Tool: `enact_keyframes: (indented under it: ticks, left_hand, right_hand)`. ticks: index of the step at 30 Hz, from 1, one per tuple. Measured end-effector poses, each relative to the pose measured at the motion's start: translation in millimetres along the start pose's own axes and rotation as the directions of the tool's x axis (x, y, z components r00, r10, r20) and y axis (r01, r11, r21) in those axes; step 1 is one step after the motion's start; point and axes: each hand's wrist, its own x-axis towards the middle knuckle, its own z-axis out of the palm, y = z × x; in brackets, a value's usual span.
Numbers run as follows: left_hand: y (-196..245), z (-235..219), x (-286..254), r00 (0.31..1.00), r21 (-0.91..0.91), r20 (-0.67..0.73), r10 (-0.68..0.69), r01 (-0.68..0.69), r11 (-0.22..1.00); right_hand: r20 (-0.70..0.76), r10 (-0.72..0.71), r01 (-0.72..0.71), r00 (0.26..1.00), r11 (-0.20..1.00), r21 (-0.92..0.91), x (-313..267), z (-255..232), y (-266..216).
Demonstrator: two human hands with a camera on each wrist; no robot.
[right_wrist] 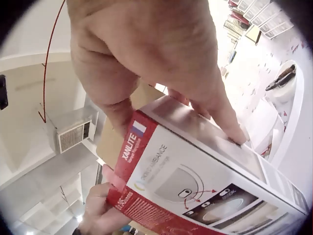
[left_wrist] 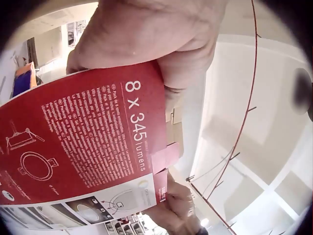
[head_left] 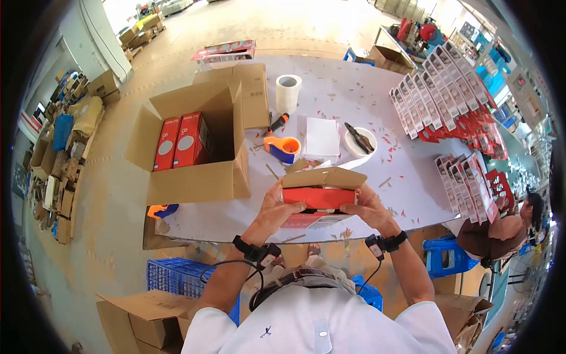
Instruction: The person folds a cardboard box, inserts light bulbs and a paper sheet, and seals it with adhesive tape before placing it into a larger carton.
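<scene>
A red and white light-fitting box is held between both hands near the table's front edge. My left hand grips its left end and my right hand its right end, both thumbs lying on the red top. A brown cardboard flap stands up behind that top. In the left wrist view the red printed face of the box reads "8 x 345 lumens". The right wrist view shows its white side panel with the XANLITE name, fingers spread over another face.
An open carton at left contains two red boxes. Behind the hands are an orange-and-blue tape dispenser, white paper stack, tape roll and white roll. Packaged stacks stand right; a person sits beyond.
</scene>
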Motion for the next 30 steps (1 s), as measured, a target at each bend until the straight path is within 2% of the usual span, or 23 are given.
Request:
enact_keyframes:
  ticks: [4, 7, 10, 11, 13, 14, 16, 18, 20, 21, 23, 26, 30]
  left_hand:
    - [-0.1, -1.7, -0.1, 0.999, -0.032, -0.007, -0.037, 0.036, 0.999]
    - [-9.1, -9.4, 5.3, 0.976, 0.088, 0.094, 0.194, -0.203, 0.975]
    - [-14.5, -14.5, 10.6, 0.947, 0.208, 0.106, 0.302, -0.318, 0.925]
    - [-13.4, -10.5, 8.1, 0.925, 0.393, 0.035, 0.378, -0.360, 0.846]
    - [-2.1, 10.3, -2.6, 0.836, 0.721, -0.056, 0.546, -0.345, 0.601]
    - [-7.0, 15.3, -6.2, 0.848, 0.708, -0.088, 0.523, -0.316, 0.631]
    - [-12.8, 20.9, -10.2, 0.864, 0.679, -0.148, 0.481, -0.265, 0.685]
    - [-5.8, 15.3, -5.9, 0.897, 0.668, -0.065, 0.437, -0.286, 0.687]
    - [-1.4, 14.8, -17.8, 0.922, 0.691, -0.024, 0.386, -0.263, 0.673]
    - [3.2, 15.5, -19.6, 0.930, 0.722, -0.015, 0.367, -0.244, 0.648]
    - [2.3, 12.8, -21.2, 0.933, 0.771, 0.026, 0.358, -0.247, 0.587]
    - [0.1, 5.8, -25.8, 0.887, 0.871, 0.146, 0.439, -0.325, 0.368]
    - [14.0, -4.0, -39.1, 0.849, 0.894, 0.303, 0.432, -0.410, 0.179]
  right_hand:
    - [-0.006, -0.039, 0.039, 0.999, 0.998, -0.051, -0.6, -4.3, 8.4]
    - [0.025, -0.258, 0.258, 0.966, 0.949, -0.181, 2.6, -4.5, 10.8]
    - [-0.001, -0.405, 0.379, 0.915, 0.858, -0.345, 2.7, 4.0, 1.8]
    - [-0.101, -0.419, 0.334, 0.902, 0.828, -0.451, -1.9, 14.6, -7.7]
    - [-0.102, -0.437, 0.309, 0.894, 0.764, -0.566, -7.8, 22.8, -12.4]
    - [-0.101, -0.441, 0.290, 0.892, 0.730, -0.619, -10.7, 26.2, -10.8]
    - [-0.026, -0.471, 0.354, 0.882, 0.696, -0.625, -9.8, 21.5, -0.4]
    - [0.073, -0.485, 0.423, 0.871, 0.668, -0.612, -8.7, 16.2, 1.7]
    - [0.057, -0.382, 0.340, 0.922, 0.733, -0.590, -24.6, 26.7, -14.8]
    - [0.056, -0.343, 0.309, 0.938, 0.753, -0.581, -25.1, 29.8, -25.6]
    - [0.117, -0.338, 0.331, 0.934, 0.690, -0.644, -21.6, 16.1, -10.1]
    - [0.151, -0.370, 0.369, 0.917, 0.639, -0.675, -23.8, 9.2, -4.7]
    - [0.193, -0.438, 0.442, 0.878, 0.590, -0.676, -27.2, 3.3, -5.9]
